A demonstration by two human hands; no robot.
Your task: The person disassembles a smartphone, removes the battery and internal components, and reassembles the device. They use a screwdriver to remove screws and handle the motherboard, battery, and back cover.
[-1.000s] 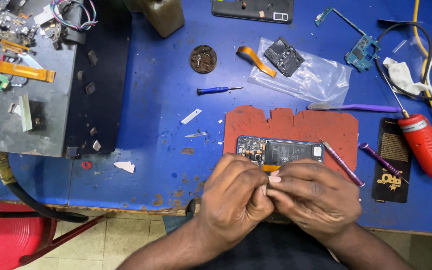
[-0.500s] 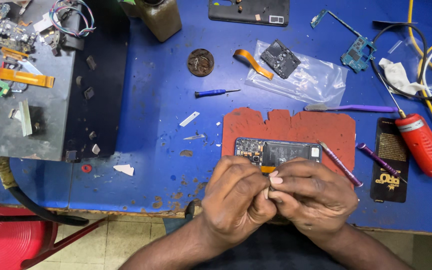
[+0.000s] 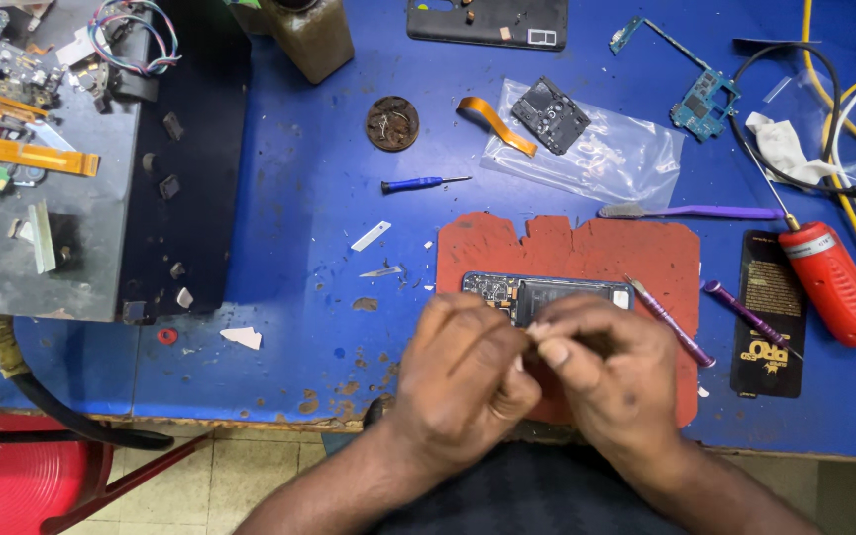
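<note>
An opened phone (image 3: 567, 292) with its insides showing lies on a red mat (image 3: 587, 243) at the near edge of the blue table. My left hand (image 3: 463, 372) and my right hand (image 3: 611, 372) meet just in front of the phone, covering its near edge. Their fingertips are pinched together on a small part that the fingers hide. A thin purple-handled tool (image 3: 671, 322) lies on the mat just right of my right hand.
A second purple tool (image 3: 745, 315) lies on a black card (image 3: 770, 287), beside a red-handled screwdriver (image 3: 834, 282). Behind the mat are a purple spudger (image 3: 705, 211), plastic bag (image 3: 616, 159), orange flex strip (image 3: 495, 124) and blue screwdriver (image 3: 418, 183). A grey parts tray (image 3: 71, 248) stands left.
Both hands stay pinched together at the phone's near edge. A small orange bit seen between the fingertips earlier is now hidden by the fingers.
</note>
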